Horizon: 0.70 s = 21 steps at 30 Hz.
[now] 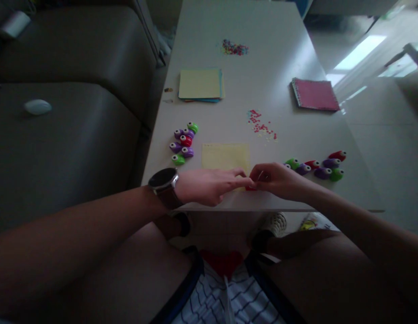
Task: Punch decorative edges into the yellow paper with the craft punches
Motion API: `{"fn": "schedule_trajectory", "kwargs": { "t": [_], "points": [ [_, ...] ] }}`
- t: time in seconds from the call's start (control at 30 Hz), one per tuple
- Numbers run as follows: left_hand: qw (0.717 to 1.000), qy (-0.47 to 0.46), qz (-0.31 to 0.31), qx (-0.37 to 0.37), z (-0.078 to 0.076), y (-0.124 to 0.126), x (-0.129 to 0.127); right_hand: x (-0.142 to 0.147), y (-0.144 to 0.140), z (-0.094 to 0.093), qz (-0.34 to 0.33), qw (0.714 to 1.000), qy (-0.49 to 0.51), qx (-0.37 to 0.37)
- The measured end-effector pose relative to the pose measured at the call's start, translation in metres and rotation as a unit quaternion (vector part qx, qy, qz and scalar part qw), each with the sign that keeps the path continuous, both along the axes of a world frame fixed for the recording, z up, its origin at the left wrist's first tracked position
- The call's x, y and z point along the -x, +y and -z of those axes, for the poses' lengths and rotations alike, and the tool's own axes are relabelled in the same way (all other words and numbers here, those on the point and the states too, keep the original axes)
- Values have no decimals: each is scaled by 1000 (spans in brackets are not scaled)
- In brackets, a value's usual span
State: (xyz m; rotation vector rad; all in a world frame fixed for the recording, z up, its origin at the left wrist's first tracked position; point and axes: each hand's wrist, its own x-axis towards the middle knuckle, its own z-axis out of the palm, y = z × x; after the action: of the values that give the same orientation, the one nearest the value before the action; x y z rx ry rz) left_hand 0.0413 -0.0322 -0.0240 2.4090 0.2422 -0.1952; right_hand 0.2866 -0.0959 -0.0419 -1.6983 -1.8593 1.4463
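Observation:
My left hand (212,183), with a watch on its wrist, reaches across the near edge of a pale yellow sheet (225,155). Its fingers are stretched out, and the index fingertip meets the fingers of my right hand. My right hand (276,180) is closed in a pinch at the sheet's lower right corner. A small red thing (251,188) shows just under the meeting fingertips; most of it is hidden, so its kind is unclear. The sheet lies flat on the white table (262,81), its lower part covered by my left hand.
Several colourful toy pieces with eyes (185,141) sit on the left, and more eyed pieces (325,168) on the right. Red bits (258,122) and multicoloured bits (234,47) lie scattered. A paper stack (200,84) and a pink notebook (316,94) are farther back.

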Motion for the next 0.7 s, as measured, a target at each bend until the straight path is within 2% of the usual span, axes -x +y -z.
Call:
{"fn": "schedule_trajectory", "kwargs": {
  "t": [0.23, 0.43, 0.6, 0.7],
  "points": [
    [1000, -4, -2, -5, 0, 0, -3, 2, 3, 2, 16, 1000, -18, -10],
    [999, 15, -38, -17, -6, -11, -7, 3, 8, 6, 4, 1000, -13, -9],
    [998, -26, -47, -29, -7, -17, -6, 7, 12, 7, 0, 998, -57, -18],
    [999, -1, -40, -29, -6, -13, -6, 10, 14, 5, 1, 998, -68, -11]
  ]
}}
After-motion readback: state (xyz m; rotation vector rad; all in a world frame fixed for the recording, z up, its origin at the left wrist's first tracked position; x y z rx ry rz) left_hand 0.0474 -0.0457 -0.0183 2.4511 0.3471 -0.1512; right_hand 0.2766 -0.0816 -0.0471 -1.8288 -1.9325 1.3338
